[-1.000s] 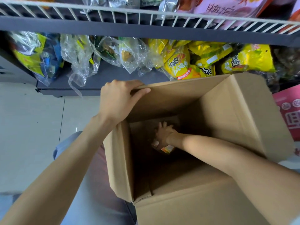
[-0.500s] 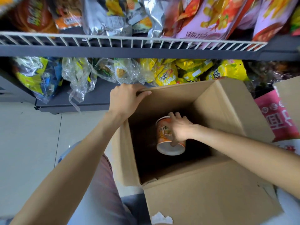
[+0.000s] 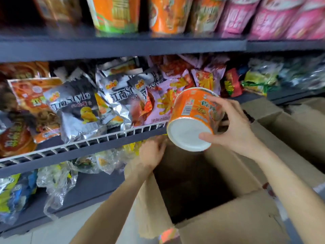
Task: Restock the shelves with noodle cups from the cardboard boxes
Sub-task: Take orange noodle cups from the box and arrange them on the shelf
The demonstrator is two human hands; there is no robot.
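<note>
Mid-transfer, by the look of it: orange paper noodle cup (image 3: pixel 192 118) out of the open brown cardboard box (image 3: pixel 228 222), tilted with white base toward the camera, gripped round its side by the right hand (image 3: pixel 233 127) in front of the snack-bag shelf. Left hand (image 3: pixel 152 152) curled over the box's far flap. Next, probably: lift to the dark upper shelf (image 3: pixel 123 44) beside the orange cups (image 3: pixel 116 13), turned upright. Box interior dark; contents impossible to tell.

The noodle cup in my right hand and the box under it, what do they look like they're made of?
Noodle cup: likely paper or foam, going by its matte white base, under a glossy printed orange wrap. Box: brown corrugated cardboard, matte, with creased flaps.
</note>
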